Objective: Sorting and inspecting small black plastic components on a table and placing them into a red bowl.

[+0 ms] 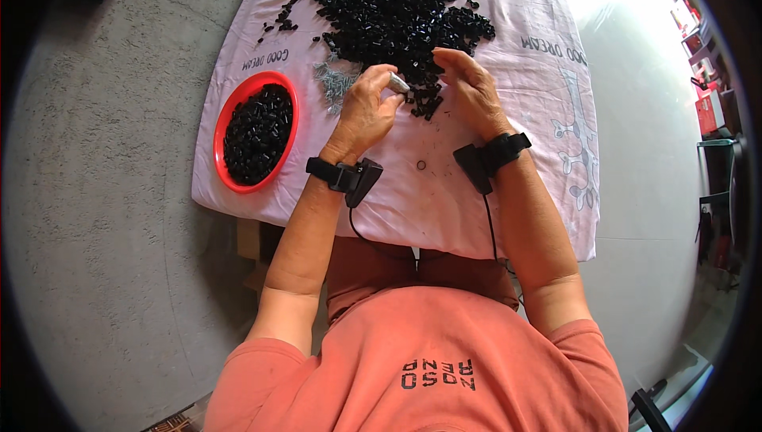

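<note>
Now the left hand [367, 108] pinches a small silvery piece [398, 83] — right hand [468, 87] open, empty.

a pale pink cloth [444, 186] with grey printed lettering and a grey figure at centre frame. a glossy black heap of small parts [393, 3] at top centre. a bright red bowl [225, 126] holds black pieces at left. an orange shirt [429, 353] at the bottom.

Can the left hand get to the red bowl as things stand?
Probably yes. The red bowl sits on the cloth-covered table to the left of the left hand, with only bare cloth between them. The hand is pinching a small silver part, though, so its fingers are occupied.
</note>
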### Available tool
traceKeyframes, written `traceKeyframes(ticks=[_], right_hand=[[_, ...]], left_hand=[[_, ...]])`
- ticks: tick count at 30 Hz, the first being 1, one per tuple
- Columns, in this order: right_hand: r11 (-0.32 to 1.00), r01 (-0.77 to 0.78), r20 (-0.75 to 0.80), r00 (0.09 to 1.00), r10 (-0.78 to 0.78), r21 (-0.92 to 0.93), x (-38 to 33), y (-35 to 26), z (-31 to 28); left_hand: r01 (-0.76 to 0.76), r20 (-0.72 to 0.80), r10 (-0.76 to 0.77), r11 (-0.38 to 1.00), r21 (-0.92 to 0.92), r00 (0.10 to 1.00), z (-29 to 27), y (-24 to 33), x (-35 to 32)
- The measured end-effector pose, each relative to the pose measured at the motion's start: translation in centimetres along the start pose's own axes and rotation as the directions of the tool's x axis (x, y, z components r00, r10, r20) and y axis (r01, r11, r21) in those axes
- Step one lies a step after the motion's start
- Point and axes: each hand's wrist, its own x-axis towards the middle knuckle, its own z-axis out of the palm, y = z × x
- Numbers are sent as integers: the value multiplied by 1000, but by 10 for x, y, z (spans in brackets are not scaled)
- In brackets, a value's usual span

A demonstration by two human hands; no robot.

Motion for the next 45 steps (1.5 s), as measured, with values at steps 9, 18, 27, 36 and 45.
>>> traceKeyframes(ticks=[9,18,27,36,45], right_hand=[[999,-5,161,987,11,-34,-1,-6,-3],[958,-150,153,982,115,245,-6,-25,-1],[908,-184,215,971,108,375,-6,-23,-5],[839,-237,143,971,191,489,-7,-23,-2],[873,-263,158,964,216,410,-7,-22,2]], left_hand=[[34,90,-32,999,-19,995,1,-2,0],[126,-69,-147,961,-248,987,-5,21,6],[135,-12,-154,896,-422,988,5,36,19],[169,-187,-210,962,-215,960,-20,-5,26],[216,-116,-192,945,245,974,-21,-31,10]])
